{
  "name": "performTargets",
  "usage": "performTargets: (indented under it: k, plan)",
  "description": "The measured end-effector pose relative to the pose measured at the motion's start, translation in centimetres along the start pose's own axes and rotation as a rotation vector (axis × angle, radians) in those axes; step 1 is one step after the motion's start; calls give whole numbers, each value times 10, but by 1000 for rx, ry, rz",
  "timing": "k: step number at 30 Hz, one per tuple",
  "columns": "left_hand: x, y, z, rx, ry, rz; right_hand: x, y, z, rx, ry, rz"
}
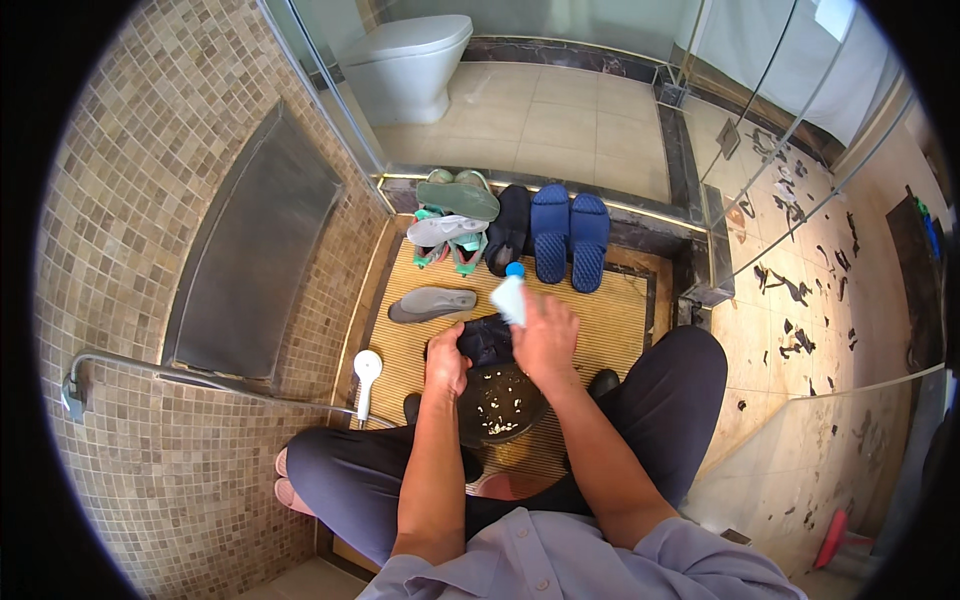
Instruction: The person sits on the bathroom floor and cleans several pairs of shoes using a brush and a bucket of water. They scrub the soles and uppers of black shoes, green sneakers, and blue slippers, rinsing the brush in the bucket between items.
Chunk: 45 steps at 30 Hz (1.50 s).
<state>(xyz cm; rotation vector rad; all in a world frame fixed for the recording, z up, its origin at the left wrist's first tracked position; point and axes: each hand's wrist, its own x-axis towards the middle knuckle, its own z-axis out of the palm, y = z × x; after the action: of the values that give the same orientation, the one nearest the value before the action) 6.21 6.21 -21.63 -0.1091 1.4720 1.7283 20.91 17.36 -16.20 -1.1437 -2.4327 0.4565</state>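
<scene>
My left hand (447, 362) is closed on the near-left end of a dark shoe (486, 342), held over the far rim of a dark round basin (480, 432). My right hand (546, 338) grips a white object (508, 300), blurred, with a round blue spot by its far end; it looks like a small bottle, though its kind is unclear. This hand is just above the shoe's right side. Whitish suds float on the dark water (500, 405) in the basin between my legs. A grey insole (432, 304) lies flat on the ribbed yellow mat beyond my left hand.
Along the far ledge stand grey-green sneakers (455, 225), a black shoe (509, 230) and blue slippers (568, 238). To the left, a white shower head (367, 368) rests on the mat, its hose running to the tiled wall. Glass panels (800, 170) stand at right; a toilet (410, 65) is beyond.
</scene>
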Motion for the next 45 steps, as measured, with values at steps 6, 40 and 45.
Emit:
performTargets:
  k: [6,40,45]
  plan:
    - [1,10,7,-159,-44,-67,12,12,2,250,216,16]
    - [-10,49,3,-967,-282,10,2,38,78,1072,-52,620]
    - [-21,62,-9,-1083,-337,107,3,35,54,1455,-366,813]
